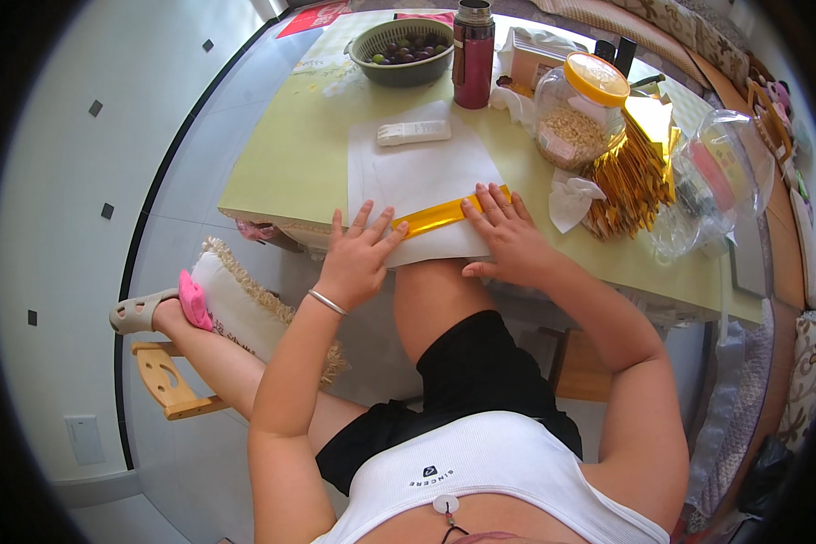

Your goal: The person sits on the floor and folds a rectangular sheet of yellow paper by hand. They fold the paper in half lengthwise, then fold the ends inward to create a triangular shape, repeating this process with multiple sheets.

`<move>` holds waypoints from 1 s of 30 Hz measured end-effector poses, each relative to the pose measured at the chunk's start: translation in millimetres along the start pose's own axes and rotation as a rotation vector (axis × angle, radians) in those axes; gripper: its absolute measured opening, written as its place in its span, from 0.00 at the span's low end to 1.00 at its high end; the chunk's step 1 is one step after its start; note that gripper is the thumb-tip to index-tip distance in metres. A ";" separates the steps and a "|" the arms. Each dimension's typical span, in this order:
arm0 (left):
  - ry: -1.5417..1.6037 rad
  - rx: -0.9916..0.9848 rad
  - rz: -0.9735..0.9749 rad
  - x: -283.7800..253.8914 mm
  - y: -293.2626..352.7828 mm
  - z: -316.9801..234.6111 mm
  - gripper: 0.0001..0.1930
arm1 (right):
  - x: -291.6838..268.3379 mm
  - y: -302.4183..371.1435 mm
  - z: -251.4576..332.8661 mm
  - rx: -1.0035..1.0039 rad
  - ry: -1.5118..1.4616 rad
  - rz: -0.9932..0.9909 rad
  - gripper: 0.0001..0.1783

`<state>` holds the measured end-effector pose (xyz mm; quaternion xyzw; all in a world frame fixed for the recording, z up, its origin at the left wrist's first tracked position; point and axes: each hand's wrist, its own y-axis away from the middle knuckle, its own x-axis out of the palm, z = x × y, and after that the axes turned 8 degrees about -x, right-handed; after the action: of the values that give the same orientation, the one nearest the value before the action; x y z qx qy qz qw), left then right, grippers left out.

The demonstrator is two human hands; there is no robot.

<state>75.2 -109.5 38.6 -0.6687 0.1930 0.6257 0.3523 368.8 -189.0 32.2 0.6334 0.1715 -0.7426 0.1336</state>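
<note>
A long, narrow strip of shiny gold paper (433, 218) lies across a sheet of white paper (431, 174) at the near edge of the table. My left hand (357, 257) rests with fingers spread, its fingertips at the strip's left end. The other end is under the outstretched fingers of my right hand (510, 234), whose thumb points to the left. Neither hand grips anything. Farther up the white sheet lies a small, flat white tube or bottle (413, 132); its exact kind is unclear.
Right of the sheet stand a yellow-lidded jar (578, 113) of pale grains and a pile of folded gold papers (633, 177), beside a clear plastic bag (718, 177). At the back are a red thermos flask (473, 59) and a green basket (399, 68) of dark fruit. A crumpled tissue (572, 201) lies nearer.
</note>
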 end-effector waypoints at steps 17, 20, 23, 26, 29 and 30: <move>-0.008 -0.054 -0.310 34.3 -15.3 -70.5 0.22 | -2.8 1.0 0.5 -0.004 0.031 0.006 0.58; 0.007 -0.089 -0.353 30.9 -12.8 -69.6 0.20 | -4.6 1.5 -1.3 -0.006 0.018 0.016 0.56; 0.026 -0.114 -0.395 30.6 -16.1 -68.6 0.17 | -8.0 2.3 -4.1 -0.009 -0.032 0.016 0.51; -0.008 -0.135 -0.426 31.9 -18.7 -69.3 0.16 | -10.0 1.5 -9.4 0.006 -0.083 0.039 0.47; -0.037 -0.118 -0.445 33.8 -16.6 -66.6 0.15 | -7.5 1.8 -12.3 0.002 -0.102 0.016 0.43; -0.046 -0.110 -0.461 33.9 -17.7 -64.2 0.14 | -9.3 0.8 -11.6 0.005 -0.091 0.025 0.41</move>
<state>137.4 -137.1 7.7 -0.6989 -0.0072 0.5533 0.4531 381.0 -185.0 39.7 0.6012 0.1554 -0.7695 0.1490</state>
